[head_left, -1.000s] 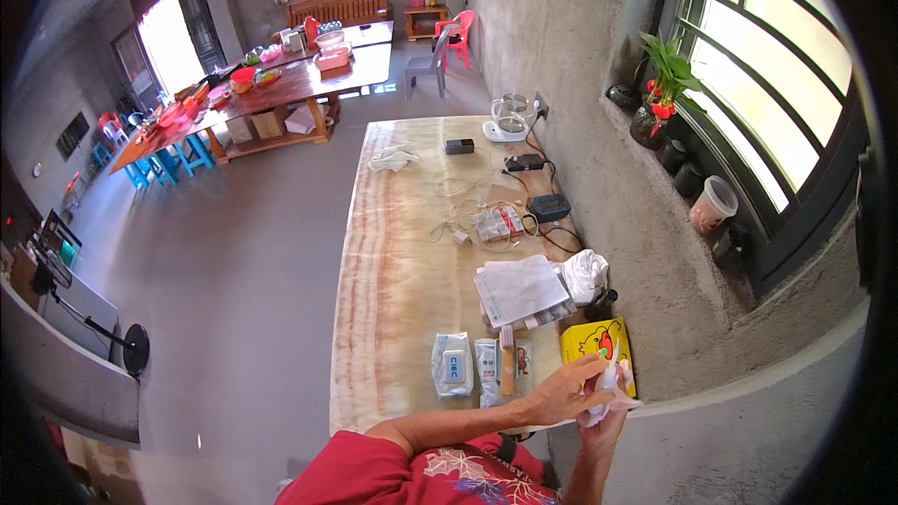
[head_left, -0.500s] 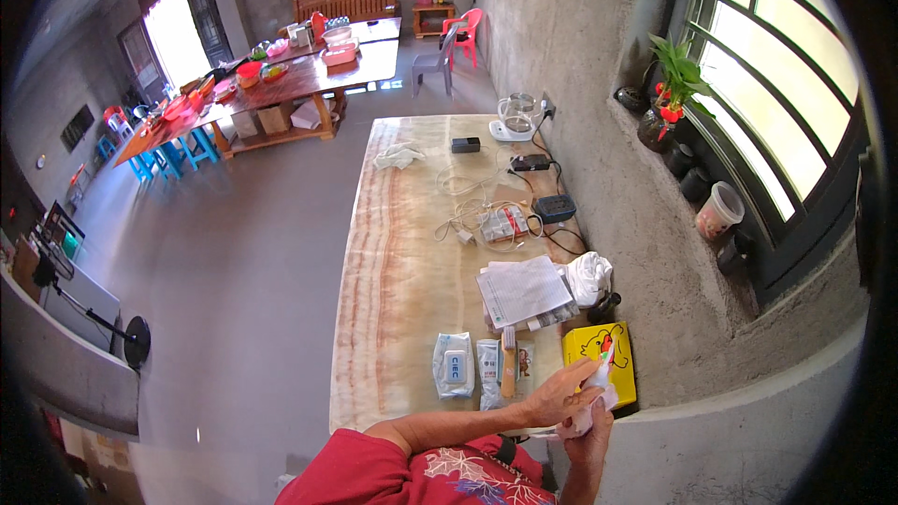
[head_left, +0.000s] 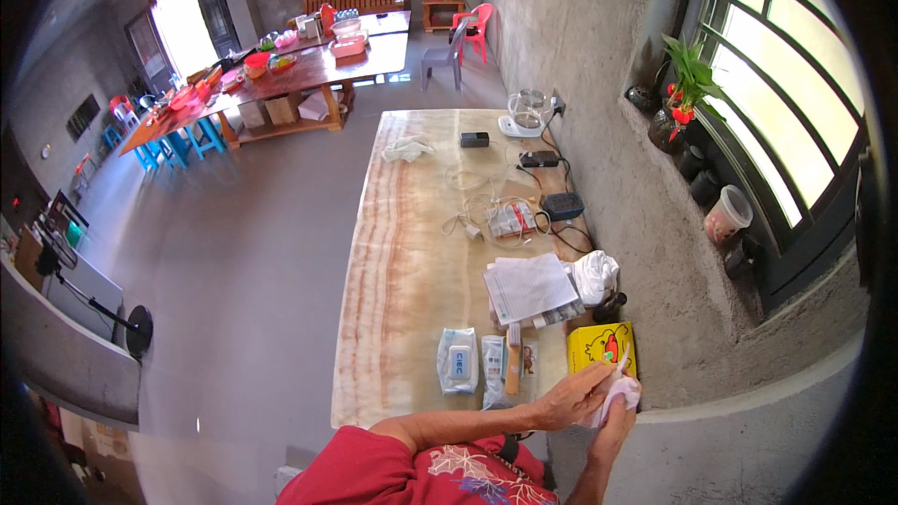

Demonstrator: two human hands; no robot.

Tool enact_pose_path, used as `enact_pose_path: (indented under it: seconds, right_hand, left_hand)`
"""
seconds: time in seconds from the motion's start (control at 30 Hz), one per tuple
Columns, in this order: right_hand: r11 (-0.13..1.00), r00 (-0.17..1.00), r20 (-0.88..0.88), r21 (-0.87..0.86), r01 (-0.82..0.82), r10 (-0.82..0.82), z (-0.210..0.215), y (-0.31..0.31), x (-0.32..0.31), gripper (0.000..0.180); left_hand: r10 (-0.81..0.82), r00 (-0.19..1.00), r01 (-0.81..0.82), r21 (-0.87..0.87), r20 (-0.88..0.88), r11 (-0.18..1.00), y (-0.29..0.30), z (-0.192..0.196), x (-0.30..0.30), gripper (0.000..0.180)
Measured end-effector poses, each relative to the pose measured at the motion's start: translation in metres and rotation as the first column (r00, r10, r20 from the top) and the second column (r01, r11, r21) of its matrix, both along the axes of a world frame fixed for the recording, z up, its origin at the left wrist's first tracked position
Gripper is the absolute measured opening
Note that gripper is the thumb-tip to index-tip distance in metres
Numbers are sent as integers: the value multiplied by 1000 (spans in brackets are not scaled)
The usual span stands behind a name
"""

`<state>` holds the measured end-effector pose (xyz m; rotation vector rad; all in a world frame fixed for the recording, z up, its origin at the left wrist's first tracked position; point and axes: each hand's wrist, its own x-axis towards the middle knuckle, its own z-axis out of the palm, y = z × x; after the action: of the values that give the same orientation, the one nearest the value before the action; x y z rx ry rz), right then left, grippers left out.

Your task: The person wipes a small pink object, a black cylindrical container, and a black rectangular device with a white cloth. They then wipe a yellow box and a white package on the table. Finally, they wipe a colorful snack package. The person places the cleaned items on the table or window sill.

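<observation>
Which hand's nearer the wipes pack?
Left. The left hand is right of the wipes pack; the right hand is farther right and lower in view.

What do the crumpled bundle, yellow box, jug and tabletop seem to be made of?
Crumpled bundle: soft, matte cloth or tissue, judging by its loose folds.
Yellow box: probably smooth printed cardboard, going by its boxy shape and cartoon.
Jug: clear, shiny glass or plastic, since the background shows through.
Tabletop: smooth, glossy stone or a stone-look sheet, from its brownish veining.
</observation>
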<state>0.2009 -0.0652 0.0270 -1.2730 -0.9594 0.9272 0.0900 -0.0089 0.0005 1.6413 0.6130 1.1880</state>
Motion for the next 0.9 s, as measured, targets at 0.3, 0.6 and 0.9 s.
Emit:
enact_pose_path:
  seconds: [0.3, 0.6, 0.9]
  right_hand:
    - [979, 908, -415, -152, -136, 62, -9, -2, 12, 39]
    - [959, 888, -396, -55, -277, 234, -18, -18, 34, 38]
    - [988, 971, -180, 20, -156, 157, -26, -9, 18, 38]
  left_hand:
    - [-64, 998, 65, 17, -19, 998, 0, 8, -10, 35]
    - [-348, 935, 347, -20, -70, 938, 10, 10, -14, 34]
    - [-165, 986, 164, 22, 35, 986, 4, -3, -6, 34]
